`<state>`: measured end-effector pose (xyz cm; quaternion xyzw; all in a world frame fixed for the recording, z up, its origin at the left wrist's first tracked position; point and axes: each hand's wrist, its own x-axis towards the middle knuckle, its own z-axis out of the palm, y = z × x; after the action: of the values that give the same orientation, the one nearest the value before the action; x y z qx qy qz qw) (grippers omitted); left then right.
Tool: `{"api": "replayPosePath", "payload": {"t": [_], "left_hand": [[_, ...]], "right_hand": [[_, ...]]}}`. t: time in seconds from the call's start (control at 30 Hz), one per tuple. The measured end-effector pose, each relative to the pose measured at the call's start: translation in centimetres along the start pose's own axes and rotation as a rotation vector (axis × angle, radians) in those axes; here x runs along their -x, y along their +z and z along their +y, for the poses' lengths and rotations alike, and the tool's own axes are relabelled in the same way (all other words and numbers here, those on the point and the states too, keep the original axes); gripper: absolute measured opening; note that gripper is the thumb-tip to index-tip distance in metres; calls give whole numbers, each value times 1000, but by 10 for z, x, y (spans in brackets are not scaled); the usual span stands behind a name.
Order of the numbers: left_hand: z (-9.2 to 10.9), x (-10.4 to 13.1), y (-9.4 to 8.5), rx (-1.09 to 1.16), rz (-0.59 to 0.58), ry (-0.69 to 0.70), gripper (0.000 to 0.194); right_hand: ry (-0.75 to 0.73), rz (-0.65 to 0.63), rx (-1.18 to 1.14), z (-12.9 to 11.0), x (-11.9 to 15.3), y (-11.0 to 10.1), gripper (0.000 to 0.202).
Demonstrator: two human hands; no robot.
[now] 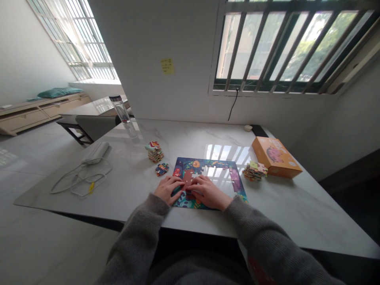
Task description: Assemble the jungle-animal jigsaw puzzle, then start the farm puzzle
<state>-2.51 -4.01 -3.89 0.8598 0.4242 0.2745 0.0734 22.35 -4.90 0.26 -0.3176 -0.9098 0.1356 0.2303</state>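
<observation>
A partly assembled jigsaw puzzle (212, 162) lies on the white marbled table, its border joined around a bare middle. My left hand (168, 189) rests on its left part, thumb and fingers apart. From the right, my right hand (207, 192) reaches over the puzzle's lower middle. Its thumb and index finger close on a brown puzzle piece (187, 177) in the left part, beside my left fingertips; the piece's lower edge is hidden. A small stack of dark puzzle pieces (162, 169) sits just beyond my left hand.
A taller stack of pieces (154, 152) stands at the back left, another stack (255, 171) right of the puzzle. Behind that lies an orange box (276, 156). A white device (96, 152) with a looped cable (74, 179) and a clear bottle (120, 110) are on the left.
</observation>
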Motion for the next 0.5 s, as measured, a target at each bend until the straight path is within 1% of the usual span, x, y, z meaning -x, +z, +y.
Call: {"api": "replayPosePath", "payload": {"t": [0.23, 0.37, 0.43, 0.5], "left_hand": [[4, 0, -3, 5, -8, -10, 26], [9, -1, -4, -5, -18, 11, 24], [10, -2, -6, -7, 4, 23, 21], [7, -4, -12, -34, 65, 1, 20]], "right_hand": [[-6, -5, 6, -3, 0, -2, 30], [1, -17, -3, -4, 0, -2, 29], [3, -21, -10, -4, 0, -3, 29], [2, -25, -11, -5, 1, -4, 28]]}}
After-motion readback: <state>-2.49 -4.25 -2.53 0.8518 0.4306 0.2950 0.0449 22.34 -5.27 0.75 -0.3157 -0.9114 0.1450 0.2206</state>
